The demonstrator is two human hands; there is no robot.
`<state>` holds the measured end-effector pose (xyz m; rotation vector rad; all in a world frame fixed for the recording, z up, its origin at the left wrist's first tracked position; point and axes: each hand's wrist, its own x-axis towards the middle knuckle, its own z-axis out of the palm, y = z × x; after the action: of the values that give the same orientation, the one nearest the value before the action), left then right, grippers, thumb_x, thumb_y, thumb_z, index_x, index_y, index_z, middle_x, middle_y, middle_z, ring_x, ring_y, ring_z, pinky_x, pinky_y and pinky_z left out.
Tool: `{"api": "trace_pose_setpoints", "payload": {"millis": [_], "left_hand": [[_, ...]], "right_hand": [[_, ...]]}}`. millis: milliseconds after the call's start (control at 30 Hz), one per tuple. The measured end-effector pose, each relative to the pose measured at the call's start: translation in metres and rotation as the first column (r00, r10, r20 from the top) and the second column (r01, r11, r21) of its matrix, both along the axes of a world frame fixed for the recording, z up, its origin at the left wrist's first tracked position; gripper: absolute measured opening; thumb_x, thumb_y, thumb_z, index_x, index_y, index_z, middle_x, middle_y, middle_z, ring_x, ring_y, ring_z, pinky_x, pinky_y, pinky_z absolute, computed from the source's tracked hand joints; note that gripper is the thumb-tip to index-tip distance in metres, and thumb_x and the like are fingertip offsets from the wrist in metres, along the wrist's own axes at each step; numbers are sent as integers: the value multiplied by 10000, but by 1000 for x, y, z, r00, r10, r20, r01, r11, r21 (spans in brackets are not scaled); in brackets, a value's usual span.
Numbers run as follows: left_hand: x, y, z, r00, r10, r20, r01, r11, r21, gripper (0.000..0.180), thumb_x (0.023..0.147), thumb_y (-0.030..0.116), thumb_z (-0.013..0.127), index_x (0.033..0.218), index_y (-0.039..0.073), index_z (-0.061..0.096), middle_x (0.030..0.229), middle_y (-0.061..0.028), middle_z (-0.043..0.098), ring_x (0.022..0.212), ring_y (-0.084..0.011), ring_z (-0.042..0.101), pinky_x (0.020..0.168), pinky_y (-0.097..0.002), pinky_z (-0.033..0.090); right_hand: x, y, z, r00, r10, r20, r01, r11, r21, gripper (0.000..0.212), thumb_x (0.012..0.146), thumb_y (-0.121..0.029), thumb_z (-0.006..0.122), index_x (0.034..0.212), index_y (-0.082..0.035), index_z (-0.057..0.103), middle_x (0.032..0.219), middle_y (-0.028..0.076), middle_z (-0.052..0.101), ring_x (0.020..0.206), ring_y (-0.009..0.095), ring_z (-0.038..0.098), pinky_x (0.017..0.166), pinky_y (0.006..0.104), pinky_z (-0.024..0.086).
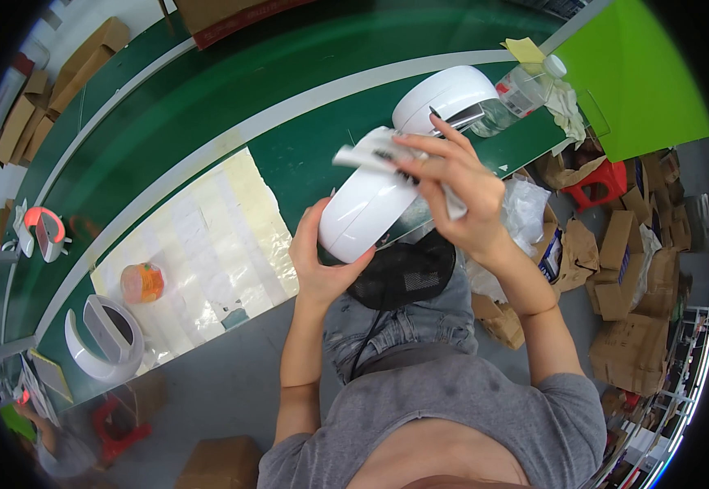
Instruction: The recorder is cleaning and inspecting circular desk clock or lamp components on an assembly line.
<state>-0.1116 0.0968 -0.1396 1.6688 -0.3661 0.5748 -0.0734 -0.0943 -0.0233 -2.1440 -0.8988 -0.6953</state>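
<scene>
A glossy white, rounded device [368, 213] is held above the table's front edge, tilted. My left hand [316, 259] grips its lower left end, thumb and fingers spread around the rim. My right hand [464, 183] pinches a crumpled white cloth [377, 147] with dark marks, which lies against the device's upper end. Just beyond that hand stands a second white rounded device [444, 95] with a dark slot, partly hidden by my fingers. At the left end of the table is another white ring-shaped device [107, 341] with a grey pad.
A clear plastic bottle [525, 88] stands at the back right, beside crumpled tissue [565, 110] and a green panel [631, 81]. White sheeting [199, 244] covers part of the green table, with an orange jar-like object [142, 283] on it. Cardboard boxes [631, 350] crowd the right.
</scene>
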Motion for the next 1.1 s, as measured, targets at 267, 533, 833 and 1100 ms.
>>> {"api": "trace_pose_setpoints", "payload": {"millis": [267,533,833,1100], "left_hand": [[0,13,-7,935,-329,-132,276,909,-312,789,578,77,873,1267,-53,511,1144,-140,620,1054,-202,609,925,-332,474],[-1,16,5,906,-364,-215,299,912,-282,734,572,39,853,1228,-44,537,1091,-111,640,1017,-178,623,901,-320,485],[-3,21,11,884,-383,-268,342,921,-187,710,667,227,851,1243,-37,530,1131,-104,624,1085,-191,593,968,-326,440],[0,41,-14,729,-678,-91,443,570,-692,959,920,735,292,1319,-117,479,1309,-172,570,1238,-264,502,1070,-374,340]], "right_hand": [[-24,18,-10,971,236,-24,-237,968,-81,397,710,85,625,1088,-21,687,1144,155,672,1069,293,647,975,428,491],[-17,9,-12,990,134,54,-135,991,23,422,712,130,610,1107,-5,670,1134,145,678,1069,329,647,965,448,496],[-1,6,-10,988,117,99,-116,993,-20,421,678,103,612,1088,17,652,1111,177,676,1041,314,659,939,440,513],[-37,34,-63,841,400,364,-215,865,-453,307,770,-116,622,1056,-11,656,1076,115,672,1047,220,634,921,331,512]]}}
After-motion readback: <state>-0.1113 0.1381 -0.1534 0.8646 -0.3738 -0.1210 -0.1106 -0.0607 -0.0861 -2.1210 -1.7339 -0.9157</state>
